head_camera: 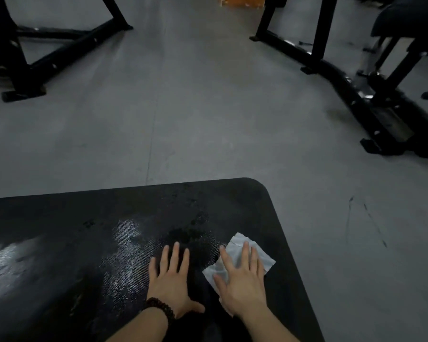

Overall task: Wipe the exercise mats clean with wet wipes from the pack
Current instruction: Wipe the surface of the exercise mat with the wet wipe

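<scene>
A black exercise mat (59, 243) fills the lower left of the head view, with a rounded far right corner and shiny wet streaks across its surface. My right hand (240, 282) lies flat, fingers spread, pressing a white wet wipe (262, 257) onto the mat near its right edge. My left hand (171, 280) rests flat on the mat just left of it, fingers apart, holding nothing, with a dark bead bracelet at the wrist. The pack of wipes is not in view.
Grey floor (183, 119) stretches beyond the mat. The black frame of a gym machine (59, 53) stands at the far left. Another black machine base (344, 90) runs along the right. An orange box (242, 1) sits at the top edge.
</scene>
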